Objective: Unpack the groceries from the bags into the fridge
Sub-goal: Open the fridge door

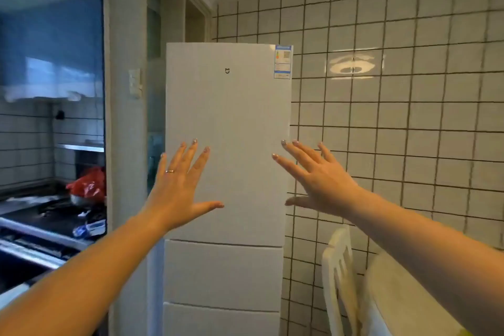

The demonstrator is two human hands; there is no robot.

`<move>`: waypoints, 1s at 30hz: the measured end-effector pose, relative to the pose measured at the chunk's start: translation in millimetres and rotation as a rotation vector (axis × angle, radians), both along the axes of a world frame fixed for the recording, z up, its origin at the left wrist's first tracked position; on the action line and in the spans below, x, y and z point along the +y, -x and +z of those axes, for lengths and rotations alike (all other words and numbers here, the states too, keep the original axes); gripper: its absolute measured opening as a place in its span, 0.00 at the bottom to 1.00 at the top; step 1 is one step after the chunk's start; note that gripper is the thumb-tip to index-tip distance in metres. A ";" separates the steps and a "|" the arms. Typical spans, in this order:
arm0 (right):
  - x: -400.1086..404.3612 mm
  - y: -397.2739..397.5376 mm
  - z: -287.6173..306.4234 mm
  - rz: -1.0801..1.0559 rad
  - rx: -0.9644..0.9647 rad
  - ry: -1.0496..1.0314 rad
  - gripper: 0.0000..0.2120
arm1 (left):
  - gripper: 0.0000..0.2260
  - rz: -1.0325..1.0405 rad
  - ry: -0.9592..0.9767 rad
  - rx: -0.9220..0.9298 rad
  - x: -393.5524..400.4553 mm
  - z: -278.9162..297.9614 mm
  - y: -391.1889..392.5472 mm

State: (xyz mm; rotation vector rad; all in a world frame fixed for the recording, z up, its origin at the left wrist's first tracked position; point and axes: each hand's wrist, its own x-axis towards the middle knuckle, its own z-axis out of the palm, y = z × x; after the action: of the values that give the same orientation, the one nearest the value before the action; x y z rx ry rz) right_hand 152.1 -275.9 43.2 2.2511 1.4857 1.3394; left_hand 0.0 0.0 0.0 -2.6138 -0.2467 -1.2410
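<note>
A tall white fridge stands straight ahead with its upper door and two lower drawers closed. Both arms stretch out toward it. My left hand is spread wide with straight fingers in front of the upper door's left edge; a ring sits on one finger. My right hand is also spread, held at the door's right edge before the tiled wall. Neither hand holds anything. Whether they touch the door, I cannot tell. A red plastic bag lies on the kitchen counter at the left.
A glass partition and a white pillar separate the kitchen counter on the left. A tiled wall runs along the right. A white chair and a pale table edge stand at lower right.
</note>
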 end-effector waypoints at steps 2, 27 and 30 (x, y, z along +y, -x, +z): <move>32.5 0.0 -3.9 0.060 0.003 0.043 0.47 | 0.47 0.052 0.011 0.025 17.4 -6.2 16.2; 474.1 -114.5 7.6 0.164 -0.115 0.285 0.37 | 0.50 0.040 0.308 0.119 333.7 -79.4 -82.8; 503.3 -136.7 13.1 0.126 -0.153 0.330 0.39 | 0.50 0.000 0.352 0.109 353.5 -83.4 -118.7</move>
State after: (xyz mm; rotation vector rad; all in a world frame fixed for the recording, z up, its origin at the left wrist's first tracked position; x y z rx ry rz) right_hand 288.8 227.4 56.3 1.8405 1.6742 1.1646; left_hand 118.7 353.5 -83.4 -2.9646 -0.4849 -1.1368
